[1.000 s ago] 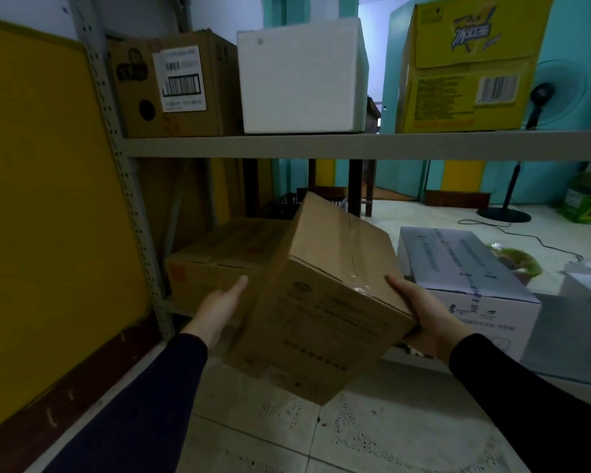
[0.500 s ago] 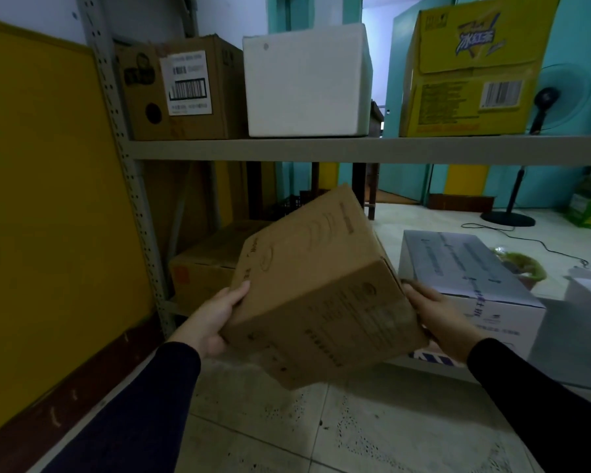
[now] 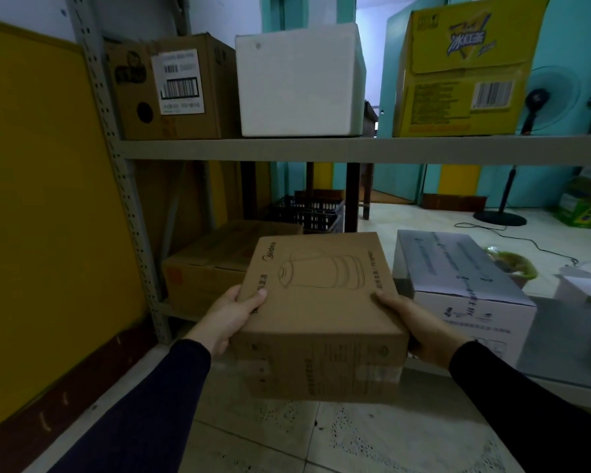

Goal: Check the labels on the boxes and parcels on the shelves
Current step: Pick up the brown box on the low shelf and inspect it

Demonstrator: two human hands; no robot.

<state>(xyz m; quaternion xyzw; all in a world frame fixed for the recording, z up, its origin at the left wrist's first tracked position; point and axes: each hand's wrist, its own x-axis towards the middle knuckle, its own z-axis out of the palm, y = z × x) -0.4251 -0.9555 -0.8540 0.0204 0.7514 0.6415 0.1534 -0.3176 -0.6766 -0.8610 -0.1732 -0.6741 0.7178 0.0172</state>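
Head view: checking the kettle carton at lower centre of the frame.

My left hand [image 3: 231,315] and right hand [image 3: 411,322] grip the brown carton [image 3: 318,302] by its sides, thumbs on top; I should hold it level and scan each printed face.

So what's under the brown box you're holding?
Under the brown box, held up by the left hand and right hand, only tiled floor shows. The spot directly beneath its bottom is covered.
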